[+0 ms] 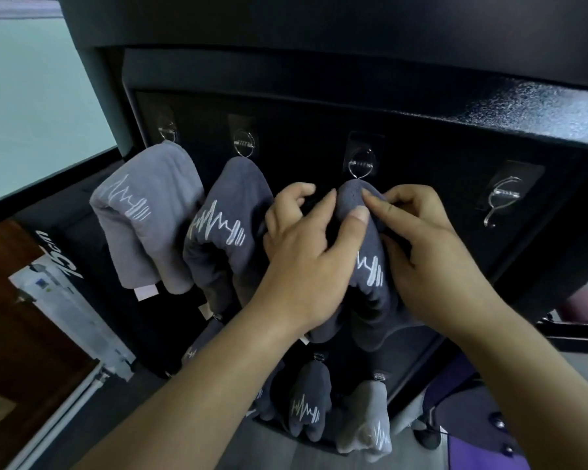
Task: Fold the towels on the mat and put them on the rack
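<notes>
step: hang dark grey towel (pixel 370 271) on third hook (pixel 362 164) of rack (pixel 421 137) | towel: bunched top just under hook, rest hanging down | grip: left hand (pixel 306 252) and right hand (pixel 431 252) both pinching towel top | tip: hanging loop not visible; raise top over hook tip, release once it seats

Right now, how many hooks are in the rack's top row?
4. First hook carries a light grey towel, second hook a dark grey towel, third hook sits above the dark towel that left hand and right hand grip, fourth hook is bare. None seems hidden.
</notes>
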`<state>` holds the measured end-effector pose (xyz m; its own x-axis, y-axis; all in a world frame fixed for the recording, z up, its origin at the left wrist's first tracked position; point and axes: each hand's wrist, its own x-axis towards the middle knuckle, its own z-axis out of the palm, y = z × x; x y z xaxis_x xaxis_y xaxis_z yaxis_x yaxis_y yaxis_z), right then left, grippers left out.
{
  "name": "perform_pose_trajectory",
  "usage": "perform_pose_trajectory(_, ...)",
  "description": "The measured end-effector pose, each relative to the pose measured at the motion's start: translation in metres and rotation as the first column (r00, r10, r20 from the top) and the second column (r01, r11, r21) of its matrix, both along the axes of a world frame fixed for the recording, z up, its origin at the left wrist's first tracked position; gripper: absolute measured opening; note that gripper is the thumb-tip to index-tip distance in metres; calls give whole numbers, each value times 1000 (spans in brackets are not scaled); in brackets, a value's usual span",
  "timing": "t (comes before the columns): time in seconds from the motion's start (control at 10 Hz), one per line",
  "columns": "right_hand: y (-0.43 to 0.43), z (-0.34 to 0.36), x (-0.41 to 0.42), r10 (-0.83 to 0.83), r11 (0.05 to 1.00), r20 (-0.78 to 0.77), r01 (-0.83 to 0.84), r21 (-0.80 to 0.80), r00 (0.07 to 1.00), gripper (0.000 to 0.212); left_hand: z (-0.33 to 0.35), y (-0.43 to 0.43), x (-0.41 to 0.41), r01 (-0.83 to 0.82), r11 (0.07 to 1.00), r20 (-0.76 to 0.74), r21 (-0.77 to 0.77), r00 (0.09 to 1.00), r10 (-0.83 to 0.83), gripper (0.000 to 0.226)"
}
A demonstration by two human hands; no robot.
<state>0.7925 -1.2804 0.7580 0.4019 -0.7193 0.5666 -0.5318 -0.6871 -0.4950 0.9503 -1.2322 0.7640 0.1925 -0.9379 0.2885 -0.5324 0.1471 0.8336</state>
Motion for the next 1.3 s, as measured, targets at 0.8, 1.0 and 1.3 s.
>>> perform_pose_trajectory(0.8,11,-30,-21,160,961,33,-163,221,987,55,-22,9,4,187,981,-334,53,929,-159,74)
perform_pose_trajectory(1.0,11,-37,-24,192,956,59,-200,215,980,56,-19,21,2,205,978,-411,45,896,-169,74)
perform_pose_trajectory(1.3,36,-95,-50,-61,983,207,22,182,977,45,-59,61,3,159,987,-363,4,920,-146,87)
